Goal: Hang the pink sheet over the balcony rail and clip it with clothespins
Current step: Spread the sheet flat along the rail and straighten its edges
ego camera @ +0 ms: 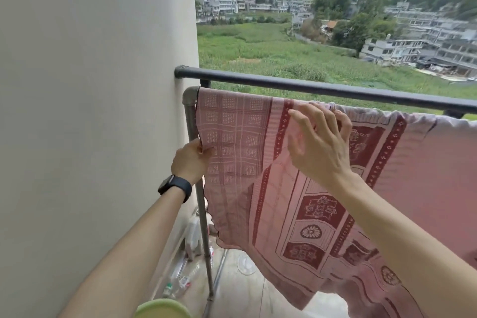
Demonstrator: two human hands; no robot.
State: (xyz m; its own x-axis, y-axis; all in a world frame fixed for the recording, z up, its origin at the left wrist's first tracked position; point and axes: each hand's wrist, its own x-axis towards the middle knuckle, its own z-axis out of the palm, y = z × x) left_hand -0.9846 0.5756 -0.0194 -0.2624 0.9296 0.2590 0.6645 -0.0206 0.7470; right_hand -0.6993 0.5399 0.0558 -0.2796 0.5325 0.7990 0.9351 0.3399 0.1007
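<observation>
The pink sheet (296, 188) is draped over the grey pipe bar (189, 97) just below the black balcony rail (309, 86), its long axis running along the bar and its near edge hanging downward. The left hand (191, 160) pinches the sheet's side edge, probably to pull it taut. The right hand (320, 142), fingers spread open, holds nothing; contact is unclear through blur.

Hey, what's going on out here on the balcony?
A person is hanging a pink sheet over a grey pipe rail just below the dark balcony rail. The left hand pinches the sheet's left edge; the right hand, fingers spread, is up near the top fold. No clothespins are visible yet.
</observation>
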